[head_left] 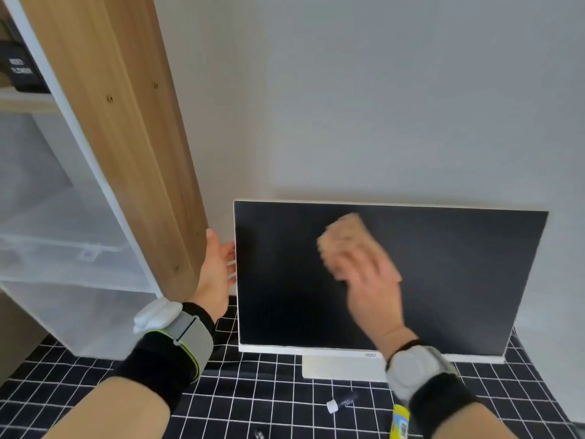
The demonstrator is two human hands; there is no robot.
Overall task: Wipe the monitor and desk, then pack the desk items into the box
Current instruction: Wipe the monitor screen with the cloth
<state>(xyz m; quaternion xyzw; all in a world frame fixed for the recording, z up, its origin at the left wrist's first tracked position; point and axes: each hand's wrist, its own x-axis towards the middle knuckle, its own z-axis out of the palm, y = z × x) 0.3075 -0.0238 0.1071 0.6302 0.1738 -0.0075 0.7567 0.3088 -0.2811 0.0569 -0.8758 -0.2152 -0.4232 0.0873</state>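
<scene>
Nearest, at 5 o'clock of the view, a yellow container [399, 419] was seen on the black, white-gridded tabletop [253, 400], partly hidden by the right wrist. A small black tube [343, 401] with a white cap was laid just beside it, at its 10 o'clock. Further back, the white-framed monitor [459, 280] was stood with its screen dark. A tan cloth [343, 239] was pressed against the upper middle of the screen by the right hand [372, 286], fingers spread flat, though blurred. The left hand [217, 267] was held wide, fingers straight, at the monitor's 9 o'clock edge; contact could not be told. At 10 o'clock a wooden panel [126, 137] and clear bins [63, 248] were seen.
</scene>
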